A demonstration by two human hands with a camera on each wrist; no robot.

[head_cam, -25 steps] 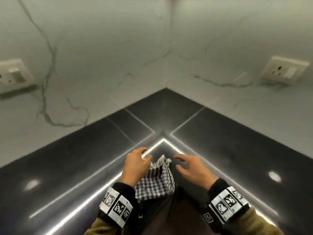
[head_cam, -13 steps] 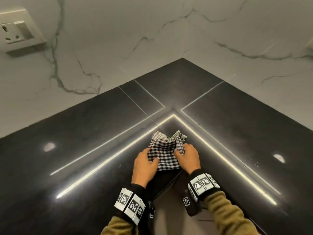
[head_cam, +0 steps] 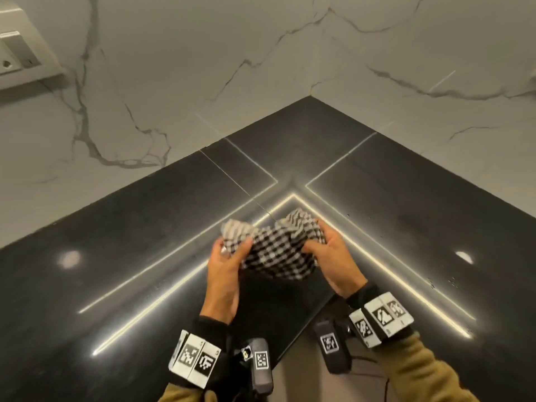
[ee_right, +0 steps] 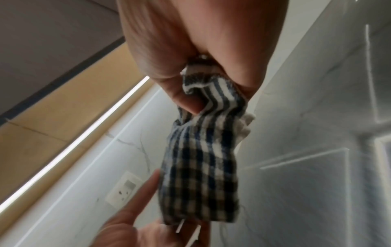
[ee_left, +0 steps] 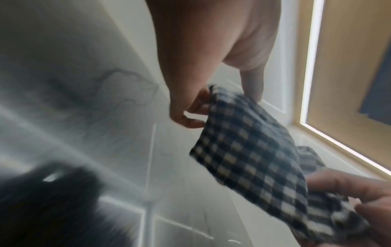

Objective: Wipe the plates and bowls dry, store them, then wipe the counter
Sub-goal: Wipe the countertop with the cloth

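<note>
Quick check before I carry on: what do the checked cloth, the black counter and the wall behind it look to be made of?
Checked cloth: soft woven fabric, probably cotton; it bunches and folds between both hands. Black counter: polished stone, maybe granite; it mirrors the light strips sharply. Wall: pale grey-veined slabs, marble or a marble-look tile; I cannot tell which.

A glossy black counter (head_cam: pixel 121 274) fills the corner, mirroring light strips.

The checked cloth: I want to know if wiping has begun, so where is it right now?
In the head view the checked cloth is bunched between the left hand and right hand, held over the black counter near its inner corner.
</note>
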